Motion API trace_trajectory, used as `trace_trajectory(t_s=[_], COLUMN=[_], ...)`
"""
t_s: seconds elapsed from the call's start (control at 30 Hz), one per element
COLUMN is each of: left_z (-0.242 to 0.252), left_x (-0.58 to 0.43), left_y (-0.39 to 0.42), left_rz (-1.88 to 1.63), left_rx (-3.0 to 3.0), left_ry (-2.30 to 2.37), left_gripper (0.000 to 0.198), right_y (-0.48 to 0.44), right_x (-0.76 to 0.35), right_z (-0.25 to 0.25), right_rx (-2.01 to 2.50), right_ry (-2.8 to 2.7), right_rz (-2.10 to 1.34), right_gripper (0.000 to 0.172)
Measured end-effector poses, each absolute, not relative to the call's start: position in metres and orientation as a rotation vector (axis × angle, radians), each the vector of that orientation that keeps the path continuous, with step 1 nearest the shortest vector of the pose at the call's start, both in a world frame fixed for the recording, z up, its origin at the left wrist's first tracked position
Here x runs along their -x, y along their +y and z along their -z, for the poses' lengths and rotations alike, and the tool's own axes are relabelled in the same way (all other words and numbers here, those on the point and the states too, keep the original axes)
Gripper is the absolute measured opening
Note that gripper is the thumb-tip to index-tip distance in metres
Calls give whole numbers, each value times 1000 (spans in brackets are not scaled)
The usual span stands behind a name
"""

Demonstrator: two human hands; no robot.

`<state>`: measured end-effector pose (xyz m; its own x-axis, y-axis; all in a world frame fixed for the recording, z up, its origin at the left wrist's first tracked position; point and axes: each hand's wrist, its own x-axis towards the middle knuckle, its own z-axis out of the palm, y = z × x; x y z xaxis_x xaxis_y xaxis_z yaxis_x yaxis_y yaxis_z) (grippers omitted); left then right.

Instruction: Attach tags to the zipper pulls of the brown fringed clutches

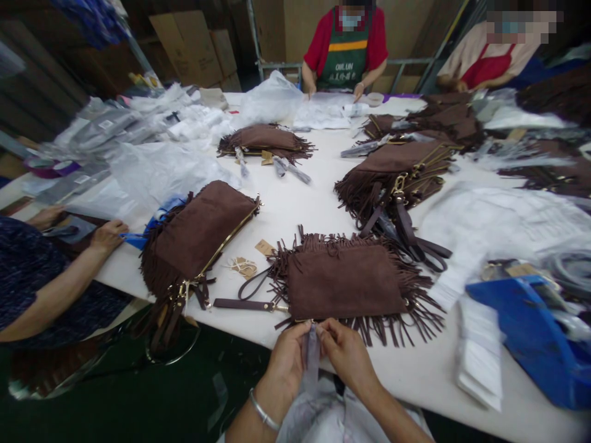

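Observation:
A brown fringed bag (344,283) lies flat on the table in front of me, its wrist strap (244,304) stretched out to the left. At its near edge, both my hands pinch a narrow translucent plastic strip (312,363) that hangs down toward my lap. My left hand (287,358), with a bangle on the wrist, holds it from the left. My right hand (347,352) grips its top from the right, by the bag's edge. What lies exactly between the fingertips is too small to make out.
Further fringed bags stand left (198,231), back (265,138) and right (401,169). A blue bin (526,332) and folded white paper (480,354) are at right. Plastic bags (166,169) pile up at left. A co-worker's hand (108,235) is at left; two people work across the table.

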<state>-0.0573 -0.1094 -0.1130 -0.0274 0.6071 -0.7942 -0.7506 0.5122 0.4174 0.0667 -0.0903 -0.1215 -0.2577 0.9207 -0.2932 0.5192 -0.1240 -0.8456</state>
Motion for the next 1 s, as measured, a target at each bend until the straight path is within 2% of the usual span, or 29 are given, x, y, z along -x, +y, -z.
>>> trace_trajectory(t_s=[0.2,0.5,0.73,1.0], left_z=[118,116,122,124], left_x=[63,59,68,65], left_y=[-107,-127,-131,-126], left_rz=[-887,-1085,-1107,-1010], left_rx=[138,-145,-79,-98], left_ry=[1318,1292,1088,1191], left_gripper=[19,39,34,38], right_y=[-89,-93,-90,-100], right_x=[-63,-64,-60,-64], right_z=[120,127,143,134], right_rx=[1650,1605,1629,1636], right_ry=[-1814,-1606,-1433,-1376], right_rz=[-1262,-1380,-1502,-1492], right_gripper=[24,30,34,36])
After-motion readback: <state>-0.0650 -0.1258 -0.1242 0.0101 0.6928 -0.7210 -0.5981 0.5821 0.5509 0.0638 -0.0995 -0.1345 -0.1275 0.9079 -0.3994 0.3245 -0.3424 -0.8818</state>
